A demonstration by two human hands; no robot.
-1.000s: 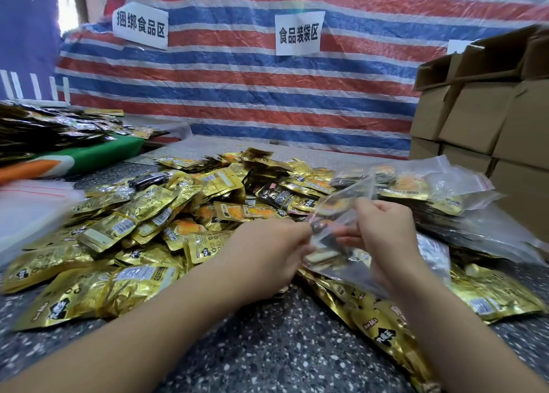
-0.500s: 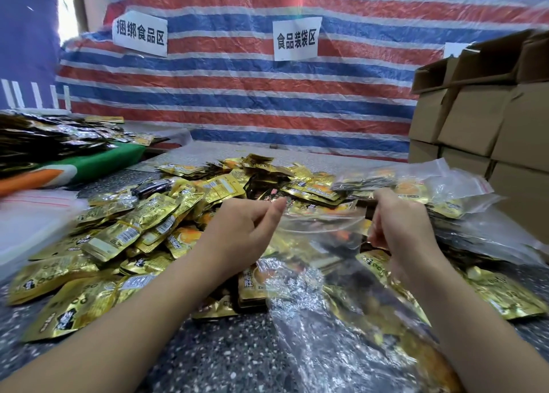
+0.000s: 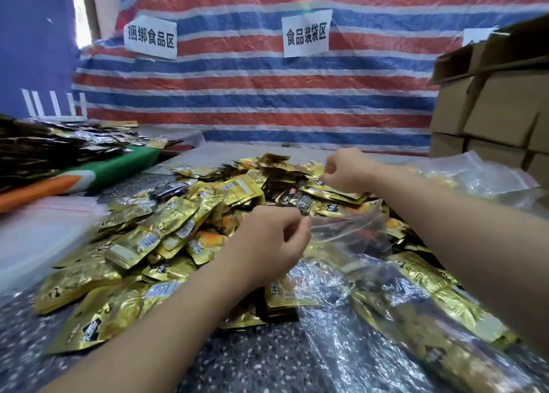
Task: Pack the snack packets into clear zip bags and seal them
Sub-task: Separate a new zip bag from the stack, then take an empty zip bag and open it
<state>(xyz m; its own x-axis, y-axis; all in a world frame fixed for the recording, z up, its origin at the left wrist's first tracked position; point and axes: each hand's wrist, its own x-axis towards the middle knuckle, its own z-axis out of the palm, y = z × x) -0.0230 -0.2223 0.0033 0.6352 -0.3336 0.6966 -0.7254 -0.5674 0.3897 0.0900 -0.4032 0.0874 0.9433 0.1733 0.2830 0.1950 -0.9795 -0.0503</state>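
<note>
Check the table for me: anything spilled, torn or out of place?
Nothing stands out. The gold snack packets lie in a loose heap, as expected. The left hand pinches the clear zip bag; the right hand reaches into the pile.

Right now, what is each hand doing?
Left hand: pinching the zip bag at its mouth.
Right hand: curled over the packet pile; a grip cannot be told.

A makeshift food-packing workroom: a striped tarp serves as the back wall, with paper signs in Chinese marking a food-bagging area and a food-bundling area. Gold snack packets lie heaped on a speckled table, and cardboard boxes are stacked at the right.
</note>
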